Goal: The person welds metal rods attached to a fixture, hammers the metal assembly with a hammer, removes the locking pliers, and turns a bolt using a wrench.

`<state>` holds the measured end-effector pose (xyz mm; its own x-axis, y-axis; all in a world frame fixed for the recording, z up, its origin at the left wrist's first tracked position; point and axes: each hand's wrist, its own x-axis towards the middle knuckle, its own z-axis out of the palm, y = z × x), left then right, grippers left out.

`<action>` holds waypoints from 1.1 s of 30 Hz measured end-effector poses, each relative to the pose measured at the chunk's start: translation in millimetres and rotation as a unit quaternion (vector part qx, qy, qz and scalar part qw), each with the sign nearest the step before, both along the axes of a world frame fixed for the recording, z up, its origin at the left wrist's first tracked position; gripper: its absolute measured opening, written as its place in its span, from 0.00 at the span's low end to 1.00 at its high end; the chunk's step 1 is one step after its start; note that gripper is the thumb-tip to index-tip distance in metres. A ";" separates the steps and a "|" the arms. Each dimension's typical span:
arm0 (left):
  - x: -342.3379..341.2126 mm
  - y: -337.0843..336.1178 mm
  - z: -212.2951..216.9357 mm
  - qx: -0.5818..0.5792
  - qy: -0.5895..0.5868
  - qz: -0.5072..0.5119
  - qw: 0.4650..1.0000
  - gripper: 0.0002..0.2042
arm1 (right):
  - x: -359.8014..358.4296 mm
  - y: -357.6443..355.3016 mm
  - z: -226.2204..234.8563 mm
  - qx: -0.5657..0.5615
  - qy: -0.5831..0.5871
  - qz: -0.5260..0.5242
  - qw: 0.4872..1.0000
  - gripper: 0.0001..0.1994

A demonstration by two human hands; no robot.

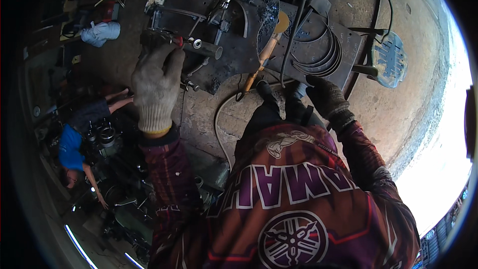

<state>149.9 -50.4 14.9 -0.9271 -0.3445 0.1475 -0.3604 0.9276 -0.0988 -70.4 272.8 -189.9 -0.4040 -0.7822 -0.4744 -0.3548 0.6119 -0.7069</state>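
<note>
Left hand (155, 85), pale knitted glove: closed around a dark steel tube with a nut on top (199, 47), at the left edge of the black metal tabletop (239, 60). Right hand (326, 97), dark glove: resting low beside curved steel rings (318, 52); grip unclear. Wooden-handled tool (266, 52) lies between.

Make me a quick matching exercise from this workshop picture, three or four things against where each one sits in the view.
1 left hand
2 right hand
3 metal tube
4 blue cloth

A upper left, on the floor
B in the light glove's grip
C light knit glove, left of centre
D dark glove, right of centre

Pairs: 1-C, 2-D, 3-B, 4-A
</note>
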 end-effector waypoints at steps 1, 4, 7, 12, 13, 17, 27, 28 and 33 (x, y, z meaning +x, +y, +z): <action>-1.1 11.6 8.8 0.001 0.005 0.001 1.000 0.07 | 0.4 4.4 -3.3 0.001 0.005 0.001 1.000 0.22; -8.8 62.7 26.9 0.093 0.105 -0.090 0.986 0.09 | 1.2 11.8 -9.6 -0.004 0.009 -0.011 1.000 0.22; -19.3 111.8 25.9 0.329 0.169 -0.112 0.922 0.13 | 1.7 17.1 -11.5 0.011 0.035 -0.016 0.999 0.22; -25.4 138.7 59.1 0.369 0.325 -0.272 0.827 0.19 | 12.4 8.1 8.5 0.043 0.036 -0.029 0.998 0.23; -23.4 138.6 63.4 0.369 0.337 -0.282 0.819 0.19 | 14.9 8.0 6.2 0.043 0.043 -0.027 0.998 0.23; -16.0 137.3 76.7 0.371 0.371 -0.308 0.793 0.18 | 31.5 12.8 11.9 0.058 0.055 -0.048 0.996 0.24; 13.8 120.6 85.2 0.378 0.386 -0.323 0.777 0.16 | 68.0 39.6 29.4 0.069 0.081 -0.100 0.989 0.23; 17.3 118.2 85.1 0.377 0.381 -0.319 0.782 0.15 | 68.2 41.2 25.2 0.057 0.080 -0.106 0.989 0.23; 32.1 108.7 17.1 0.422 0.250 -0.259 0.832 0.15 | 72.1 55.6 35.5 0.077 0.084 -0.119 0.986 0.22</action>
